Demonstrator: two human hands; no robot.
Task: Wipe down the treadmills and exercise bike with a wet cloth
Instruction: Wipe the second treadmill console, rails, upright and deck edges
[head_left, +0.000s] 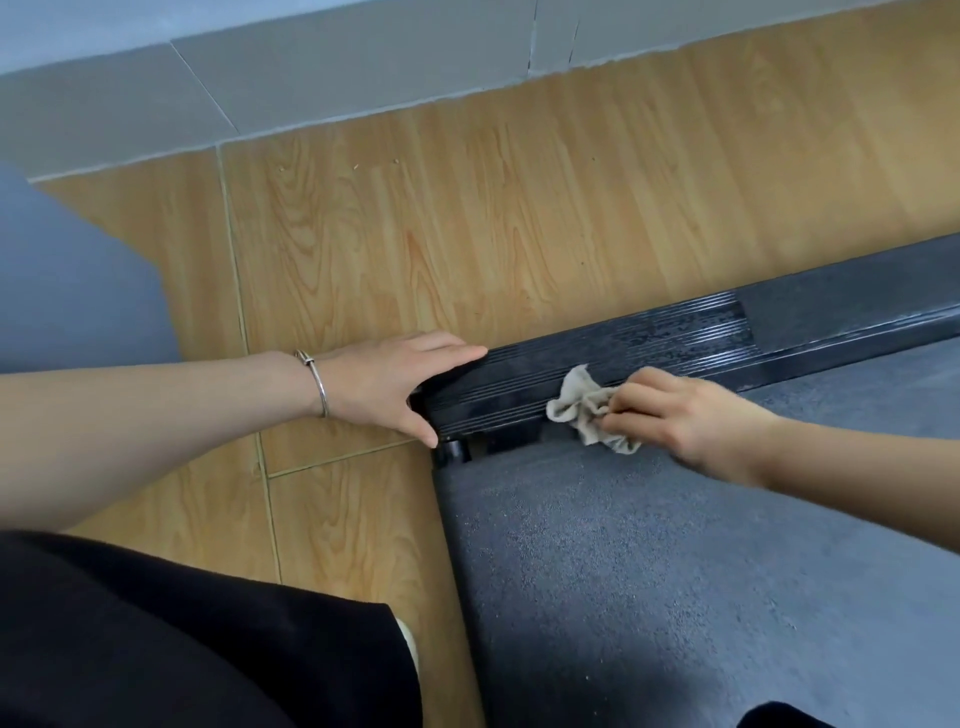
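A treadmill lies low at the right, with a ribbed black side rail (649, 348) that shines wet and a grey running belt (649, 561) below it. My right hand (685, 415) pinches a crumpled beige cloth (584, 405) against the rail's near end. My left hand (400, 379) rests with straight fingers over the rail's rear corner, thumb hanging down beside the end cap. A metal bangle circles the left wrist.
Wood-pattern floor (415, 234) stretches left of and beyond the treadmill, bordered by a grey tiled skirting (311, 67) at the top. My dark-clothed leg (182, 634) fills the lower left, with a shoe tip (408, 644) next to the belt's edge.
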